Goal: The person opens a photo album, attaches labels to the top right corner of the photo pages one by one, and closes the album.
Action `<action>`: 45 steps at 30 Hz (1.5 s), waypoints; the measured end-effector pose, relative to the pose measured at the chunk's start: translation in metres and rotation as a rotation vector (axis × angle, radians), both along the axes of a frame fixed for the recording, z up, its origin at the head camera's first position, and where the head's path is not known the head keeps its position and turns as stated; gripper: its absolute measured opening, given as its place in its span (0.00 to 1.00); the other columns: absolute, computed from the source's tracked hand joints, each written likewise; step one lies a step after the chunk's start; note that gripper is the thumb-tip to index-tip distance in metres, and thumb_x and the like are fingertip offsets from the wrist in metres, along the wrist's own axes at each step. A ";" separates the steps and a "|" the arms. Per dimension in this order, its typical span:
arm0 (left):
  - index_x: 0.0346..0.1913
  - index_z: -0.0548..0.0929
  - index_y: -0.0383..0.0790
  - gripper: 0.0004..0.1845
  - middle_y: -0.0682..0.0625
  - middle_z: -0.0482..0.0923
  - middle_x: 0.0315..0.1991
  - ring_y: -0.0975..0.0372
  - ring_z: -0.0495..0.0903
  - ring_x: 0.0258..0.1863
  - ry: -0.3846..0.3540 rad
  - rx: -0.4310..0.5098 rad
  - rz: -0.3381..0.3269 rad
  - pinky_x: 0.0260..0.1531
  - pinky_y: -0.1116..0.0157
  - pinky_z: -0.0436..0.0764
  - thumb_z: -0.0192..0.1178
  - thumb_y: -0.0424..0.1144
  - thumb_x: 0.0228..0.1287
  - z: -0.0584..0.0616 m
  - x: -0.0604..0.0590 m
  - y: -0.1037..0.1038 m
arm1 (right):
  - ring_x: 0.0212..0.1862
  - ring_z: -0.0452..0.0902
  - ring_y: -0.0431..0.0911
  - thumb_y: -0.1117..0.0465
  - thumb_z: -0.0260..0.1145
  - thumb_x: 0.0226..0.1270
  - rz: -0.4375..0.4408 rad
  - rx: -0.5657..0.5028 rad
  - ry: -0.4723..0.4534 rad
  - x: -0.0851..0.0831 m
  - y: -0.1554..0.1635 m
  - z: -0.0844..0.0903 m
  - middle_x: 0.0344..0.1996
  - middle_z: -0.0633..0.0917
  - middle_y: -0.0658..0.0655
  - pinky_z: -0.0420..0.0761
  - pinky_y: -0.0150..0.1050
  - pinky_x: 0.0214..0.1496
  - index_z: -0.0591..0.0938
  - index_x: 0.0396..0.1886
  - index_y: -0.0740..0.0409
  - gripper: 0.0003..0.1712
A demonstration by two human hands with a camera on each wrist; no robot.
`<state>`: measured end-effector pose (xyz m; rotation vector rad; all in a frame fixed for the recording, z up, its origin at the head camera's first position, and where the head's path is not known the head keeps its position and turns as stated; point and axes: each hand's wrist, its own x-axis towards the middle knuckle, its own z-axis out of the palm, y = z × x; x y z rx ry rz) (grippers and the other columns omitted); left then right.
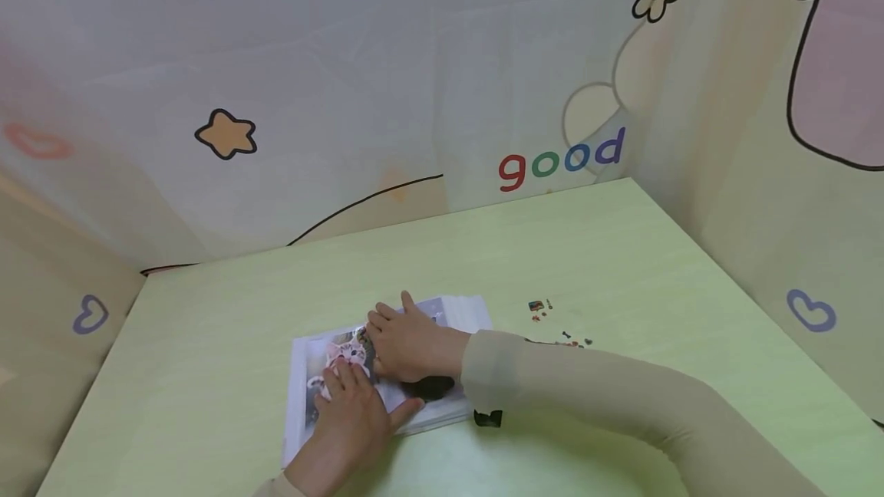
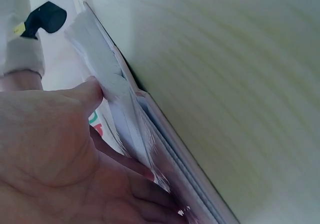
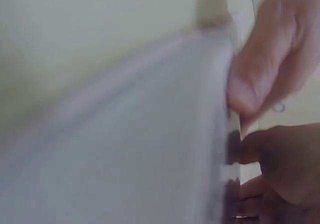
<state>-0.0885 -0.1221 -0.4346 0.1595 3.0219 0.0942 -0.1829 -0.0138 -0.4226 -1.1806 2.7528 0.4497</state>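
An open album (image 1: pixel 298 382) lies on the table, with a kitten picture (image 1: pixel 347 348) on its left page. My left hand (image 1: pixel 354 409) rests on the lower part of that page, fingers spread and thumb out to the right. Further up, my right hand (image 1: pixel 410 343) lies across the picture's right side, its fingers extended. Seen edge-on in the left wrist view, the album's thick stack of pages (image 2: pixel 112 73) sits under the left thumb (image 2: pixel 90 94). A blurred pale page (image 3: pixel 140 144) fills much of the right wrist view, the right thumb (image 3: pixel 245 91) at its edge.
Small colourful bits (image 1: pixel 536 305) lie scattered on the pale green table (image 1: pixel 228 305), right of the album. A small black object (image 1: pixel 488 419) shows by the album's lower right corner. Printed cloth walls (image 1: pixel 331 98) stand behind and at both sides.
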 end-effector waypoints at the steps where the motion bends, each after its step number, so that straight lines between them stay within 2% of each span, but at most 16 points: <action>1: 0.65 0.64 0.07 0.64 0.14 0.61 0.66 0.25 0.64 0.66 0.007 -0.002 0.001 0.56 0.30 0.73 0.56 0.76 0.63 0.000 0.000 0.000 | 0.80 0.55 0.46 0.42 0.49 0.83 0.008 -0.011 -0.003 0.003 0.000 0.000 0.79 0.65 0.52 0.56 0.58 0.78 0.66 0.80 0.54 0.35; 6: 0.64 0.65 0.07 0.63 0.14 0.64 0.64 0.25 0.65 0.65 0.046 0.008 0.003 0.54 0.30 0.73 0.60 0.74 0.60 -0.002 0.001 0.000 | 0.80 0.55 0.44 0.45 0.51 0.83 0.069 0.004 -0.007 0.020 0.001 0.002 0.80 0.62 0.50 0.57 0.59 0.78 0.64 0.81 0.52 0.34; 8: 0.64 0.66 0.07 0.62 0.14 0.64 0.64 0.24 0.65 0.64 0.049 0.015 -0.002 0.54 0.29 0.73 0.61 0.73 0.60 -0.002 0.001 -0.001 | 0.80 0.54 0.44 0.44 0.50 0.83 0.074 0.022 -0.019 0.022 0.000 0.002 0.80 0.61 0.50 0.57 0.61 0.77 0.63 0.81 0.52 0.34; 14: 0.65 0.65 0.07 0.63 0.13 0.62 0.66 0.24 0.63 0.66 0.025 0.033 0.002 0.55 0.29 0.72 0.57 0.75 0.62 -0.002 0.001 0.000 | 0.81 0.52 0.46 0.37 0.45 0.83 0.024 0.054 -0.017 0.011 0.001 0.002 0.80 0.62 0.49 0.53 0.61 0.79 0.64 0.81 0.51 0.37; 18: 0.65 0.65 0.08 0.63 0.14 0.61 0.67 0.24 0.63 0.67 0.017 0.033 0.008 0.56 0.29 0.72 0.57 0.75 0.62 -0.002 0.001 0.000 | 0.81 0.53 0.47 0.32 0.46 0.80 -0.011 0.036 -0.010 0.000 0.001 0.000 0.79 0.64 0.50 0.53 0.60 0.79 0.66 0.80 0.52 0.41; 22: 0.65 0.65 0.07 0.63 0.13 0.61 0.66 0.24 0.63 0.66 0.019 0.022 0.004 0.55 0.30 0.73 0.57 0.75 0.62 -0.002 0.002 0.001 | 0.81 0.53 0.48 0.32 0.49 0.79 -0.027 -0.012 -0.033 -0.003 0.002 -0.004 0.79 0.65 0.51 0.54 0.59 0.79 0.66 0.80 0.53 0.42; 27: 0.64 0.65 0.07 0.63 0.13 0.62 0.66 0.24 0.64 0.66 0.032 0.016 -0.002 0.54 0.30 0.74 0.58 0.75 0.62 -0.003 0.001 0.001 | 0.80 0.54 0.46 0.41 0.52 0.82 0.062 -0.038 0.010 0.008 0.005 -0.005 0.79 0.64 0.52 0.59 0.56 0.78 0.66 0.80 0.54 0.36; 32: 0.65 0.63 0.07 0.61 0.13 0.61 0.66 0.23 0.62 0.67 -0.012 0.029 -0.006 0.54 0.29 0.73 0.61 0.71 0.63 -0.003 -0.001 0.000 | 0.79 0.57 0.45 0.46 0.51 0.83 0.128 -0.007 0.031 0.020 0.004 -0.008 0.79 0.63 0.51 0.61 0.58 0.76 0.65 0.80 0.55 0.33; 37: 0.65 0.63 0.06 0.60 0.13 0.60 0.67 0.24 0.60 0.68 -0.033 0.030 -0.003 0.55 0.28 0.72 0.60 0.70 0.65 -0.001 -0.001 -0.001 | 0.79 0.56 0.46 0.45 0.50 0.84 0.115 0.021 0.025 0.020 0.002 -0.006 0.80 0.63 0.51 0.59 0.60 0.77 0.64 0.81 0.53 0.33; 45: 0.65 0.64 0.07 0.63 0.13 0.61 0.65 0.24 0.65 0.65 0.056 0.013 0.000 0.54 0.30 0.74 0.58 0.75 0.62 -0.002 0.002 0.000 | 0.81 0.53 0.46 0.35 0.45 0.82 0.021 0.030 0.021 0.005 0.002 -0.005 0.79 0.64 0.49 0.54 0.58 0.79 0.66 0.80 0.50 0.38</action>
